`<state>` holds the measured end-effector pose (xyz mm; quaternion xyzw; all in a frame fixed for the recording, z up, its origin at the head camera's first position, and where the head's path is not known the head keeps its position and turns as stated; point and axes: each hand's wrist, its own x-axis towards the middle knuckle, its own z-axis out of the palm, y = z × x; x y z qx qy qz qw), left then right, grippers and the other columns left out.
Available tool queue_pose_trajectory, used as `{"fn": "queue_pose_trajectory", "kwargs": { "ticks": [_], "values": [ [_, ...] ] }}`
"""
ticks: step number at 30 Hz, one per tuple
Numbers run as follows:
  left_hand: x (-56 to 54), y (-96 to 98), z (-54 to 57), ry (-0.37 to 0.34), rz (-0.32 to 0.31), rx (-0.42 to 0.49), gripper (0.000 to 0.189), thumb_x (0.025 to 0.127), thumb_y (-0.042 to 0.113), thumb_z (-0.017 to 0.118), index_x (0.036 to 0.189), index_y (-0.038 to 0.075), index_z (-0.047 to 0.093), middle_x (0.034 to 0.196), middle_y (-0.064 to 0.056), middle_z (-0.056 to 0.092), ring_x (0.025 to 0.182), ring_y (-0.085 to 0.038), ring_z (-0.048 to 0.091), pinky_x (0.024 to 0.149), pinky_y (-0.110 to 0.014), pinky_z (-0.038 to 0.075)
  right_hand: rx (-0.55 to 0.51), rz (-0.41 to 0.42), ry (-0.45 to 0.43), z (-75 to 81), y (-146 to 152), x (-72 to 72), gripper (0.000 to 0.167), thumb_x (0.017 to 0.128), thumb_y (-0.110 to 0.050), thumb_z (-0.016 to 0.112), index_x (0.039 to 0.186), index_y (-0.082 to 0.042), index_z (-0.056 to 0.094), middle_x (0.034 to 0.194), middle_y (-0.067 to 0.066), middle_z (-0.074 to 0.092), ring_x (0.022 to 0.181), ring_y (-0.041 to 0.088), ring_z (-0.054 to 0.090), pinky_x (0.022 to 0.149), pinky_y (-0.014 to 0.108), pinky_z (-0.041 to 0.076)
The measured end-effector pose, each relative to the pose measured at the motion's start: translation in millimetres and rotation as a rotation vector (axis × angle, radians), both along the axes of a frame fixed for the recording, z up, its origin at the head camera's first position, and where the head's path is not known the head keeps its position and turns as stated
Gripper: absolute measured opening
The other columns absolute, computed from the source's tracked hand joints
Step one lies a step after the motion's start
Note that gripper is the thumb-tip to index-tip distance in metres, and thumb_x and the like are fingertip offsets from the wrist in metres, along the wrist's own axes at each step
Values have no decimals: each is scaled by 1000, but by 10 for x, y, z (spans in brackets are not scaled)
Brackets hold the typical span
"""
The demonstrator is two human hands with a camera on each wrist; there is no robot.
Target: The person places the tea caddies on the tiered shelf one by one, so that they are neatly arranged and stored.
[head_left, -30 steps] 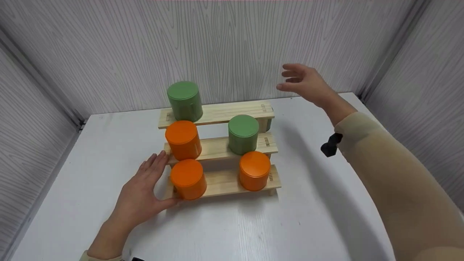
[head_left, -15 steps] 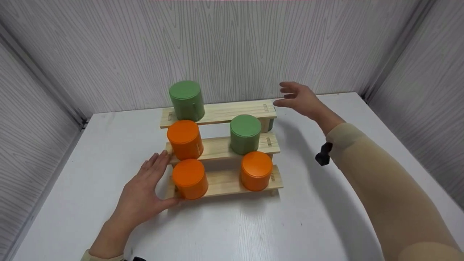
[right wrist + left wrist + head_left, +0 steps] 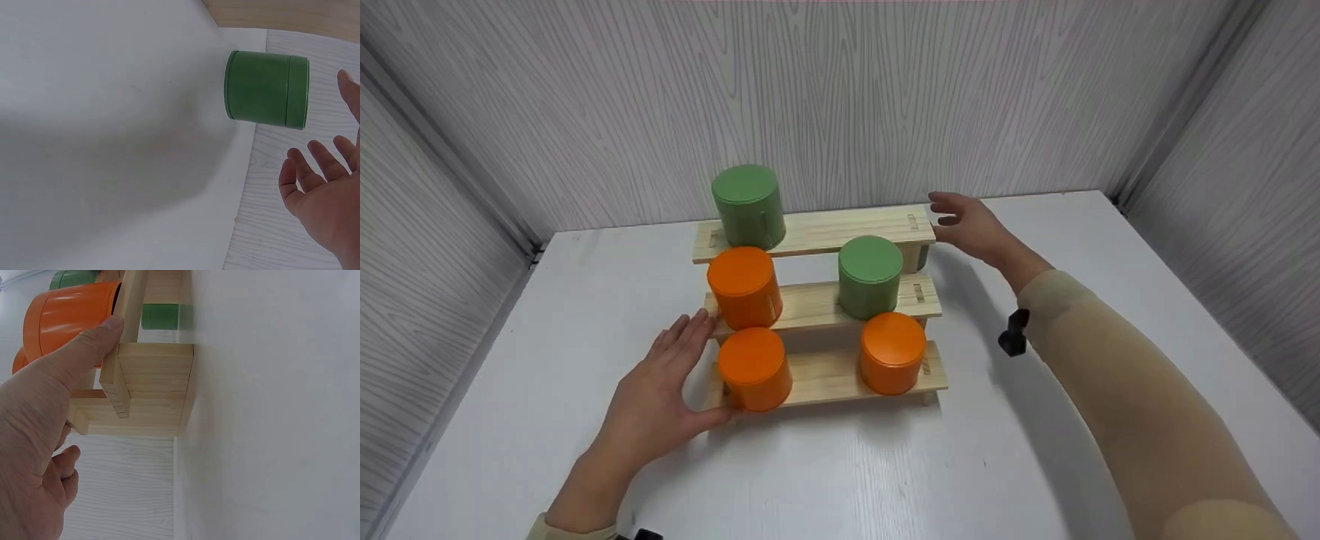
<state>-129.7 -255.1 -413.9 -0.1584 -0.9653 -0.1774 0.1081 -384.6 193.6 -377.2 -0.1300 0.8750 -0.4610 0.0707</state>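
My left hand [image 3: 656, 397] rests against the left end of a three-step wooden stand [image 3: 821, 369]. Its thumb touches the lowest step's front edge beside an orange canister [image 3: 754, 370]; its fingers lie fairly straight at the middle step's end. The right hand [image 3: 971, 226] is near the top step's right end, fingers loosely bent, holding nothing. In the right wrist view it hovers apart from a lidded green canister [image 3: 264, 90], which stands on the table behind the stand. From the head only a sliver of that canister shows.
The top step bears a green canister [image 3: 748, 208]. On the middle step are an orange canister [image 3: 744, 289] and a green canister [image 3: 870, 277]. Another orange canister [image 3: 892, 354] stands at the lowest step's right. A grey wood-grain wall [image 3: 840, 97] rises behind the table.
My right hand has come down and slightly left, from above the table's back edge to the right end of the top step. The left hand stays where it was.
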Motion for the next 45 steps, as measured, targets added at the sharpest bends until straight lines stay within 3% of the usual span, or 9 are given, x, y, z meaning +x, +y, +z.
{"fn": "queue_pose_trajectory", "kwargs": {
  "ticks": [6, 14, 22, 35, 45],
  "values": [
    [-4, 19, 8, -47, 17, -19, 130, 75, 52, 95, 172, 23, 14, 176, 1, 23, 161, -28, 24, 131, -50, 21, -12, 15, -15, -128, -73, 20, 78, 102, -25, 74, 167, -10, 34, 163, 17, 44, 148, 37, 46, 118, 47, 47],
    [1, 16, 8, -52, 21, -19, 131, 75, 52, 96, 173, 24, 12, 176, 2, 24, 161, -27, 23, 131, -51, 22, -35, 32, -16, -213, -120, 47, 81, 102, -18, 72, 168, -8, 28, 163, 19, 43, 149, 38, 45, 119, 48, 45],
    [11, 23, 10, -40, 11, 4, 130, 75, 51, 96, 172, 23, 15, 175, 2, 24, 161, -27, 24, 132, -48, 20, 8, 26, 26, -290, -109, 15, 72, 101, -21, 73, 164, -7, 40, 161, 15, 48, 146, 35, 48, 121, 46, 43],
    [5, 9, 3, 9, 2, -15, 131, 73, 52, 97, 172, 20, 17, 174, 0, 27, 160, -28, 28, 132, -43, 19, 15, 18, 30, -306, -103, -37, 73, 101, -24, 75, 163, -7, 40, 159, 17, 49, 146, 36, 49, 120, 46, 43],
    [3, -7, 4, -16, 12, -19, 133, 74, 53, 96, 173, 24, 13, 175, 2, 25, 161, -26, 25, 131, -47, 21, -5, 32, 38, -278, -98, -21, 70, 101, -23, 75, 161, -4, 43, 157, 19, 52, 142, 37, 51, 119, 47, 44]
  ]
}}
